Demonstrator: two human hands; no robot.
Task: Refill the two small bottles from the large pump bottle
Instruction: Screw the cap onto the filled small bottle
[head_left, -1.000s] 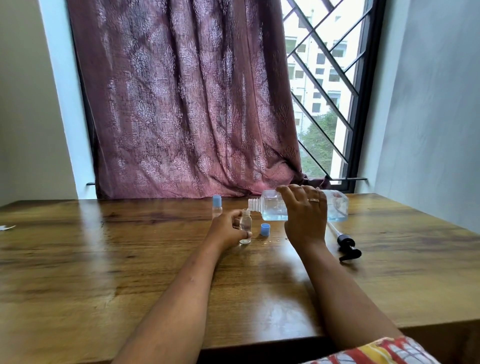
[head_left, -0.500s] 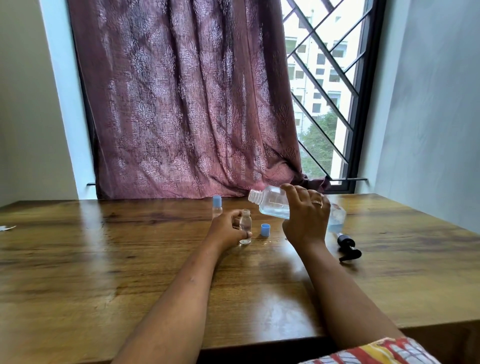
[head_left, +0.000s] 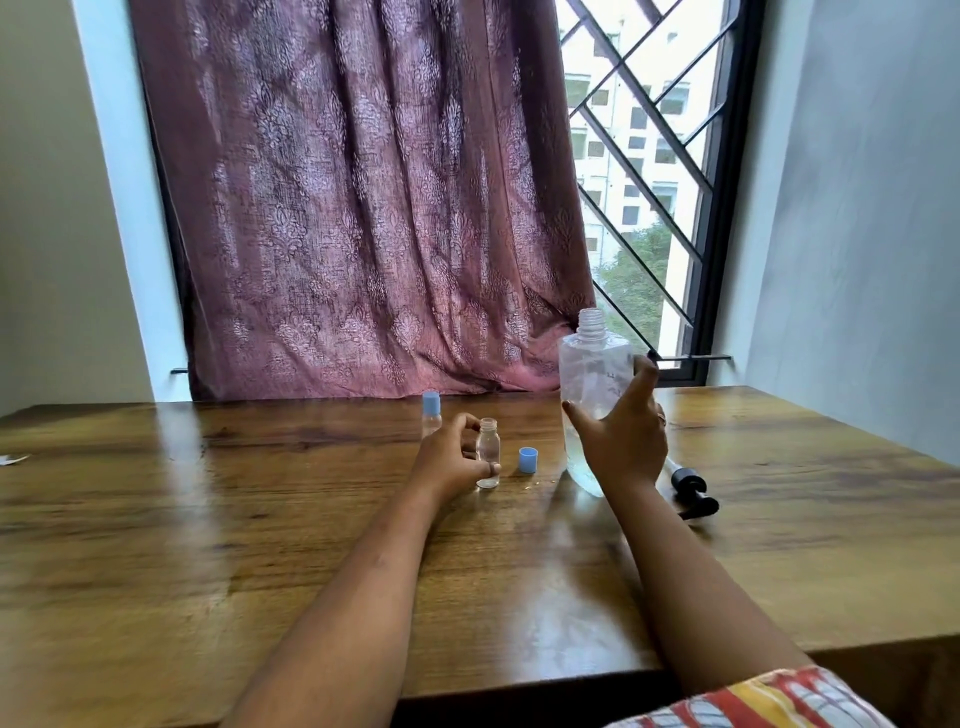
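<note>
Wooden counter (head_left: 208, 519) stretches under a window half covered by a maroon curtain (head_left: 353, 208). On it, the left hand (head_left: 452, 460) curls around an open small bottle (head_left: 488, 460), thumb and fingertips pinching its clear body as it stands upright. The right hand (head_left: 621, 441) wraps the large pump bottle (head_left: 592, 384), fingers closed round its lower half; the bottle is upright, neck open at the top, a little clear liquid at its bottom, its base at or just above the counter. Between the two bottles a loose blue cap (head_left: 528, 460) sits on the wood. Behind the left hand stands the second small bottle (head_left: 430, 413), capped in blue. Right of the right hand lies the black pump head (head_left: 693, 493), on its side.
</note>
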